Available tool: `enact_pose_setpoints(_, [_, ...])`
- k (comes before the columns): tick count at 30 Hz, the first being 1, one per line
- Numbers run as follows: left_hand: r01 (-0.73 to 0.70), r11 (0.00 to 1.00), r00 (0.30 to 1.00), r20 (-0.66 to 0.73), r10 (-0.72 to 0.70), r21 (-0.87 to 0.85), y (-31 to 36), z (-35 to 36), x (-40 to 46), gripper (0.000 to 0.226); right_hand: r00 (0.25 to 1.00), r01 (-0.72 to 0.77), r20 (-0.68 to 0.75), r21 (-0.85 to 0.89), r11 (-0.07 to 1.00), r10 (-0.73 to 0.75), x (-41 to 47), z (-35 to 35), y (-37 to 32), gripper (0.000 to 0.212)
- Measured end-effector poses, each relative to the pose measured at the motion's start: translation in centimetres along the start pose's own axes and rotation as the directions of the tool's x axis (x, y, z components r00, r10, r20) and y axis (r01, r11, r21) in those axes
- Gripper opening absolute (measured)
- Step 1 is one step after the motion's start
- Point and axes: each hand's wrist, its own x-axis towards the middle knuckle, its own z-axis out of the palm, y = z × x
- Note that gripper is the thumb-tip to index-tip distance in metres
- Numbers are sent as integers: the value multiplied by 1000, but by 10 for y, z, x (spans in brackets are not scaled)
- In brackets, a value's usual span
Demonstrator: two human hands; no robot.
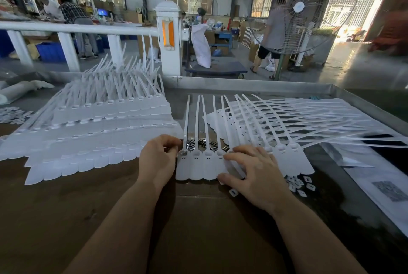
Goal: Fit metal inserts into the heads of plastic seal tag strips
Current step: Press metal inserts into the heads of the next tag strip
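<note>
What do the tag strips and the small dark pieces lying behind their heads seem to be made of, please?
Tag strips: seemingly matte white plastic, slightly translucent, thin tails bending. Small dark pieces: probably metal, since they glint with bright reflections, though they're too small to be sure.

surface: brown worktable, looks like cardboard laid over it, with a metal raised rim along the back and right side

left side: big stack of white seal tag strips in overlapping rows, tails sticking up toward the back

middle: a row of strips lying flat, heads toward the near edge, tails pointing away

behind that row: little pile of metal inserts right on the table

right: another fanned-out bunch of strips, tails crossing over each other

near right: some small white plastic caps scattered loose

far right: white sheets of paper along the edge

far left: a few more small white bits, too blurry to tell what
</note>
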Motion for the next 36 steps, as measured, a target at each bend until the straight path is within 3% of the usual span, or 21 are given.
enact_pose_setpoints(9, [4, 989, 1000, -18, -1, 147, -2, 5, -1, 21, 1000, -1, -6, 11, 1000, 1, -1, 0, 0, 56])
enact_pose_setpoints(28, [-2, 987, 1000, -11, 4, 163, -2, 6, -1, 24, 1000, -2, -2, 20, 1000, 2, 0, 2, 1, 56])
enact_pose_setpoints(36, [9, 989, 997, -71, 2, 151, -2, 7, -2, 27, 1000, 2, 7, 6, 1000, -2, 0, 1, 2, 56])
